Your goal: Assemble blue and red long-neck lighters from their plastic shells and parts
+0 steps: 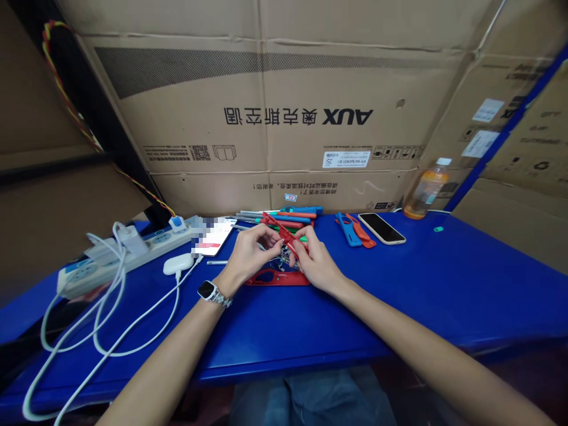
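Head view showed the left hand (254, 251) and right hand (318, 261) pinching a red plastic shell (284, 232) over the blue table (421, 284). Long lighters (298, 215) crowded just behind; a second red shell (290, 278) lay nearer the person.

Upside-down "AUX 奥克斯空调" on cardboard panel (288, 133), "谢谢您!" lower down, white label (347, 159) with tiny print

The left hand (255, 248) and right hand (318, 260) are at the middle of the table (457, 284), a casing piece (283, 231) between them. A casing half (288, 278) lies just nearer; a tool pile (296, 215) lies just beyond. Farther right lie 2 shells (350, 232), then a phone (382, 229), then a bottle (425, 194). Left lies a case (178, 264), with a power strip (162, 238) behind it. Cardboard (199, 112) stands along the far side.
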Motion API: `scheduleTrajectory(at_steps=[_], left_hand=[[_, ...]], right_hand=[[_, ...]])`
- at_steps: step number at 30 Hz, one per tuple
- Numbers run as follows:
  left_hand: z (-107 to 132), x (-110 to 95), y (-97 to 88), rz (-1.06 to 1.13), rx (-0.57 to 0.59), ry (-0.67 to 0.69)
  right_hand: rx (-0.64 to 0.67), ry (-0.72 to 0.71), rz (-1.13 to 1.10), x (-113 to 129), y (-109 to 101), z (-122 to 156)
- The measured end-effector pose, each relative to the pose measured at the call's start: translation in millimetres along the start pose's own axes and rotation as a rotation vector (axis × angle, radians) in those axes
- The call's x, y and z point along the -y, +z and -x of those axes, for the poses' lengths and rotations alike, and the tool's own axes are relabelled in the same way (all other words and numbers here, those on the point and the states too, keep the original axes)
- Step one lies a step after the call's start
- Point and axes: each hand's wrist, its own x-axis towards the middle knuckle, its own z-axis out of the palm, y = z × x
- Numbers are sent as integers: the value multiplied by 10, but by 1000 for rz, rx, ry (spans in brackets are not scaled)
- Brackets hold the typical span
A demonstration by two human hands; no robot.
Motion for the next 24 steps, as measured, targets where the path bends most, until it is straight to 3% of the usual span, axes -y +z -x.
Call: scheduleTrajectory(at_steps=[6,14,17,19,22,24], left_hand=[[-5,5,-93,-15,-26,-13],[20,154,-187,19,107,-34],[15,147,-175,26,91,-24],[10,114,-165,26,79,-12],[12,55,-146,45,78,-30],[21,28,-124,87,80,-68]], right_hand=[[-38,23,-5,-39,-32,-41],[20,115,396,-212,-318,-161],[65,74,466,-257,-361,-173],[19,27,495,-229,-354,-170],[-46,-136,361,-108,-288,-160],[2,-217,205,-17,-216,-159]])
